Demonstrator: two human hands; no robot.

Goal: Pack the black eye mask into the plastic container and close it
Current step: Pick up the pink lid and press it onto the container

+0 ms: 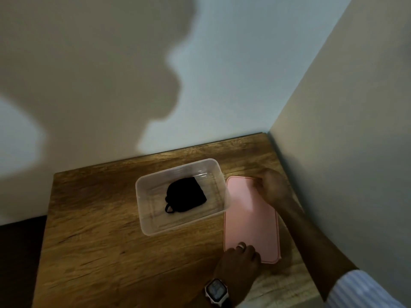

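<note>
The black eye mask (186, 194) already lies inside the clear plastic container (142, 218), open at mid-bench (93, 230). Just right of it lies the pink lid (251, 218), not yet fitted. The left hand (239, 257) presses its near end, fingers curled; the right hand (273, 185) pinches its far corner. Walls crowd the far and right edges; open room lies left.

No words, brand marks or numbers can be read anywhere. The wristwatch (216, 292) face is lit, but its display is too blurred to make out
</note>
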